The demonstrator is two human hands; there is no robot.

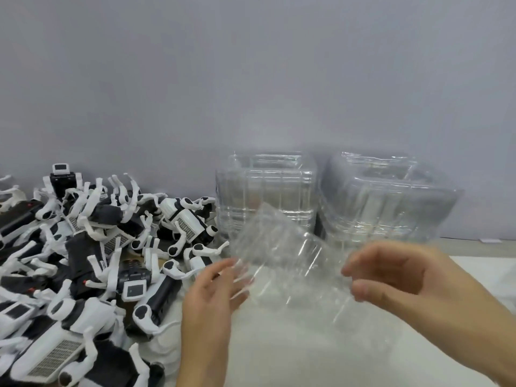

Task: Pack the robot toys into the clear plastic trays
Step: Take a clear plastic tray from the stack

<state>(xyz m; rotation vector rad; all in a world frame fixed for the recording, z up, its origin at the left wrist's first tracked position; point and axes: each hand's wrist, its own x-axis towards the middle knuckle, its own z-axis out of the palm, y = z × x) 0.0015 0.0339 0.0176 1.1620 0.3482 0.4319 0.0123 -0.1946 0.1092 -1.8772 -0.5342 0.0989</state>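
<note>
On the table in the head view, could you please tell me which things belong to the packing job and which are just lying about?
Part of the job:
- clear tray, held between left hand and right hand
- heap of robot toys
- two stacks of empty trays

Lying about:
- small white scrap by the wall

No lettering, brand or number is legible from here. The black-and-white robot toys point(83, 247) heaped on the left carry small pale screens and grilles, but those show no characters (too blurred to make out any). The stacks of clear plastic trays point(321, 196) by the wall bear only ribs and glare, with no label or print.
</note>
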